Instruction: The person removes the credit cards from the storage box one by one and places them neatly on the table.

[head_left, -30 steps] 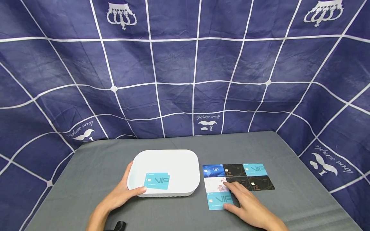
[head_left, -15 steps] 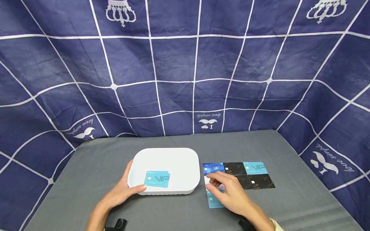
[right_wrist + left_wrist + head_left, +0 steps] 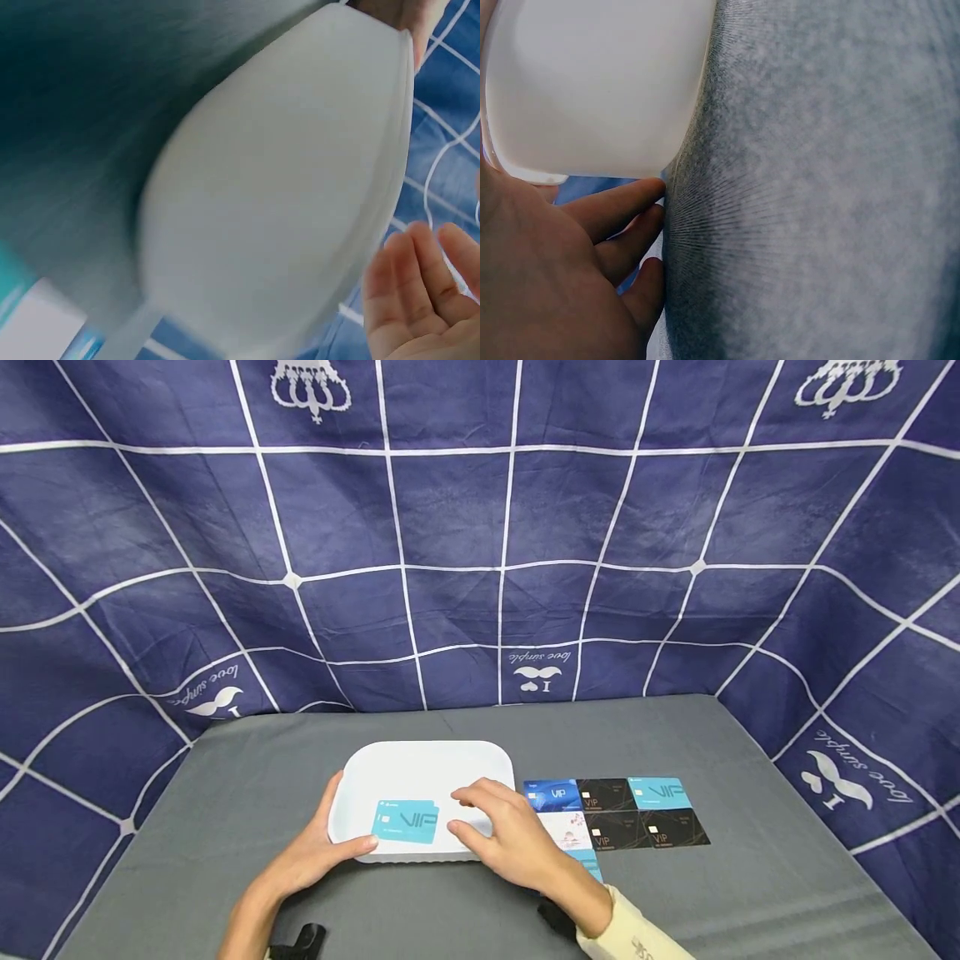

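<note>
A white box (image 3: 420, 764) with rounded corners stands left of centre on the grey cloth. My left hand (image 3: 311, 852) grips its left end, thumb at the front edge and fingers along the side. On its top lie teal VIP cards (image 3: 407, 821), one overlapping another. My right hand (image 3: 510, 835) hovers over the box's right part, thumb and forefinger apart, holding nothing visible. Beside the box lie a blue card (image 3: 551, 794), a white floral card (image 3: 562, 828), a teal card (image 3: 660, 792) and several black cards (image 3: 617, 830). Another teal card (image 3: 588, 862) shows partly beneath the right wrist.
A grey cloth (image 3: 420, 910) covers the table. A blue curtain (image 3: 450, 610) with white lines hangs behind it and at the sides. Black straps with small devices sit on both wrists.
My right hand has lifted from the white floral card and moved left over the white box. The left hand keeps its grip; the cards lie as before.
</note>
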### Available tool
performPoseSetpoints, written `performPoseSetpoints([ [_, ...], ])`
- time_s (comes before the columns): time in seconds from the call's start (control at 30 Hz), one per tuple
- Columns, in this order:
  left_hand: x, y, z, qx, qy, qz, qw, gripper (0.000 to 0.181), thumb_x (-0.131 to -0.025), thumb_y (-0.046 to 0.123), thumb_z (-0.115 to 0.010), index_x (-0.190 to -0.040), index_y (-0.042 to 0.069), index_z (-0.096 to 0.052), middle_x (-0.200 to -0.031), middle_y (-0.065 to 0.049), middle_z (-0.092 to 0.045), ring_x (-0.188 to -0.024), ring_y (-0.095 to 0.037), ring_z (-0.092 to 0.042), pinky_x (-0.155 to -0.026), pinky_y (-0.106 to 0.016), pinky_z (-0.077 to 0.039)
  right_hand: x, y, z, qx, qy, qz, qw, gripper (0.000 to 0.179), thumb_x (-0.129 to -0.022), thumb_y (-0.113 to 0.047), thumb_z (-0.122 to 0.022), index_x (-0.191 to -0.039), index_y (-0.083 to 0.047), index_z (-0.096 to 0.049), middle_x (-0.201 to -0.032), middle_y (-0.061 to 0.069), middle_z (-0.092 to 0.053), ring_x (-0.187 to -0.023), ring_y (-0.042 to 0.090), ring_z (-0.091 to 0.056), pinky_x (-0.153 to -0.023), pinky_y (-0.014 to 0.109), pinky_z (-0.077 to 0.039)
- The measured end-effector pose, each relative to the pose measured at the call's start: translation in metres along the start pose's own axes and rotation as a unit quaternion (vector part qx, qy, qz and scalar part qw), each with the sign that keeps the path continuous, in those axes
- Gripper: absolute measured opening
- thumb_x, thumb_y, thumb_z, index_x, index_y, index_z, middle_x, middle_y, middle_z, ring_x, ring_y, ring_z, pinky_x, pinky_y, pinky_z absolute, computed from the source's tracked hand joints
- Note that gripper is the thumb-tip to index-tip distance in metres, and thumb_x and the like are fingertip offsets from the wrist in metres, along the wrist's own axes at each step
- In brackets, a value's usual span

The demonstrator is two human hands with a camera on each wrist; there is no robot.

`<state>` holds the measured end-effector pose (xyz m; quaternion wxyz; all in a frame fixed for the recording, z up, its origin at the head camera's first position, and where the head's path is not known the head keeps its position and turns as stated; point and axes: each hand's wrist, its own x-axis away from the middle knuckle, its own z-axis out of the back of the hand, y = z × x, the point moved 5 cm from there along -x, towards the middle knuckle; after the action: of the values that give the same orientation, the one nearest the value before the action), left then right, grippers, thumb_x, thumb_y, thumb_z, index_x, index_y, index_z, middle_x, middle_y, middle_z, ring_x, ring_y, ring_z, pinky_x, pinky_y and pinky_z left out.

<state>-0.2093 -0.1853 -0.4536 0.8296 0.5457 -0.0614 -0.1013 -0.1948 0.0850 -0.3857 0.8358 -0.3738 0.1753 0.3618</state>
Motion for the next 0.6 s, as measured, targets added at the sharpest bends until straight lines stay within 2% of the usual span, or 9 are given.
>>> performPoseSetpoints([
  [0.1, 0.0, 0.0, 0.0, 0.008, -0.004, -0.007, 0.9999, 0.11, -0.082, 0.018, -0.079, -0.158, 0.013, 0.001, -0.161, -0.018, -0.008, -0.142, -0.036, -0.013, -0.098, -0.01, -0.018, -0.016, -0.008, -0.016, 0.008, -0.019, 0.003, 0.9998, 0.029, -0.089, -0.024, -0.074, -0.114, -0.01, -0.069, -0.105, -0.006, -0.065, -0.102, 0.01, -0.059, -0.088, 0.029, -0.048],
  [0.17, 0.0, 0.0, 0.0, 0.011, -0.004, -0.01, 0.9999, 0.11, -0.082, 0.018, -0.079, -0.158, 0.014, 0.001, -0.161, -0.019, -0.009, -0.142, -0.036, -0.014, -0.094, -0.005, -0.018, -0.025, -0.01, -0.026, 0.011, -0.039, -0.004, 0.9992, 0.031, -0.089, -0.026, -0.074, -0.116, -0.011, -0.068, -0.106, -0.005, -0.064, -0.104, 0.01, -0.058, -0.09, 0.029, -0.047],
  [0.4, 0.0, 0.0, -0.001, 0.007, -0.005, 0.002, 1.0, 0.11, -0.083, 0.021, -0.079, -0.158, 0.019, 0.001, -0.161, -0.016, -0.013, -0.139, -0.033, -0.022, -0.095, -0.011, -0.025, -0.049, -0.006, -0.059, 0.036, -0.114, -0.025, 0.9925, 0.035, -0.09, -0.026, -0.072, -0.119, -0.008, -0.067, -0.108, -0.001, -0.064, -0.103, 0.011, -0.058, -0.091, 0.025, -0.045],
  [0.6, 0.002, 0.0, 0.001, 0.011, -0.004, 0.002, 0.9999, 0.11, -0.083, 0.02, -0.079, -0.158, 0.019, 0.0, -0.16, -0.015, -0.014, -0.138, -0.032, -0.023, -0.095, -0.011, -0.025, -0.069, 0.001, -0.087, 0.071, -0.191, -0.039, 0.9783, 0.042, -0.089, -0.029, -0.072, -0.124, -0.006, -0.065, -0.112, 0.005, -0.063, -0.104, 0.015, -0.056, -0.092, 0.025, -0.043],
])
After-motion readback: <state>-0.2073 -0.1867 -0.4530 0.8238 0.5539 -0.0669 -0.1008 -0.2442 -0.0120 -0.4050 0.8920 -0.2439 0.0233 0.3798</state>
